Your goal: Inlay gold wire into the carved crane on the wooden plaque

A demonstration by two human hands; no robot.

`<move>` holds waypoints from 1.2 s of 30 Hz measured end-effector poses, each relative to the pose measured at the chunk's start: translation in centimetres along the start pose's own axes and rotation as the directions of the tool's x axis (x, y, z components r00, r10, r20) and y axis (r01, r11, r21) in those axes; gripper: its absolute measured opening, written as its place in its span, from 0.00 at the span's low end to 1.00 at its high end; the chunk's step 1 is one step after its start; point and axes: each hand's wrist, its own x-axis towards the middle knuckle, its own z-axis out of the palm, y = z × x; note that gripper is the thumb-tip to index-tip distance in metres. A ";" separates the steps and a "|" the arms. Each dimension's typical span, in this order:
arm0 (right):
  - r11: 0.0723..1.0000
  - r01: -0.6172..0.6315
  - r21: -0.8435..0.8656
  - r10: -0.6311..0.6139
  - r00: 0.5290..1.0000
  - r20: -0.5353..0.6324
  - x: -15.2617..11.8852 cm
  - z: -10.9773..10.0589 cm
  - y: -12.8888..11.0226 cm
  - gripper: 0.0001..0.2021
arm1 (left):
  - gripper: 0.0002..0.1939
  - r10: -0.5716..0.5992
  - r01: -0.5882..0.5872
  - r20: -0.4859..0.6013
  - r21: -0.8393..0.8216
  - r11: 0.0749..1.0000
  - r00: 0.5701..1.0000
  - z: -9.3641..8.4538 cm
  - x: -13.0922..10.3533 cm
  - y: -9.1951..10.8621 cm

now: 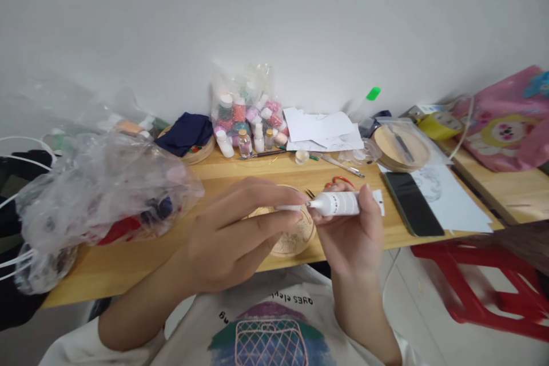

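Observation:
My right hand is closed round a small white squeeze tube, which lies level with its narrow nozzle toward the left. Dark print marks its side. Thumb and fingers of my left hand pinch a slim white cap right at the nozzle's tip; whether cap and tip touch I cannot tell. Below both hands, a round wooden disc with an engraved pattern rests on the table, partly hidden by my left hand. Behind the right hand show orange-red scissor handles.
Crumpled clear plastic bags cover the table's left side. Along the wall stand a bag of small bottles, white papers and wooden rounds. A phone lies at right, above a red stool on the floor.

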 end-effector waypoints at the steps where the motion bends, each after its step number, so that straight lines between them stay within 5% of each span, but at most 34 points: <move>1: 0.998 0.042 -0.040 -0.042 0.999 -0.015 0.0 0.0 -0.1 0.14 | 0.08 -0.009 0.009 0.004 -0.015 1.000 1.000 0.1 -0.1 0.0; 7: 0.959 0.202 -0.199 -0.212 0.977 -0.029 0.5 -0.2 0.2 0.13 | 0.08 -0.041 0.042 0.019 -0.039 0.998 0.999 0.9 -0.4 -0.9; 13: 0.957 0.087 -0.277 -0.108 0.992 -0.062 3.4 -1.2 1.9 0.18 | 0.06 -0.043 0.036 0.159 0.049 0.998 0.986 2.9 0.0 -3.7; 20: 0.887 -0.100 -0.451 0.144 0.988 0.063 8.0 -3.4 2.3 0.26 | 0.10 -0.052 0.038 0.352 0.045 0.998 0.934 5.8 0.2 -9.7; 23: 0.758 -0.018 -0.652 -0.016 0.999 -0.046 8.5 -6.0 0.7 0.21 | 0.11 -0.127 0.112 0.397 0.061 0.992 0.909 6.4 -1.4 -13.0; 27: 0.713 -0.054 -0.699 -0.067 0.987 -0.144 7.8 -9.3 -0.9 0.16 | 0.18 -0.200 0.172 0.391 0.106 0.979 0.898 7.1 -4.7 -16.1; 33: 0.587 -0.040 -0.809 -0.073 0.992 -0.102 6.5 -10.4 -0.6 0.13 | 0.12 -0.258 0.221 0.330 0.146 0.964 0.908 7.3 -7.0 -15.8; 36: 0.331 -0.002 -0.944 -0.042 0.999 -0.017 6.0 -9.5 -0.5 0.05 | 0.08 -0.292 0.247 0.303 0.181 0.952 0.907 7.1 -6.7 -14.1</move>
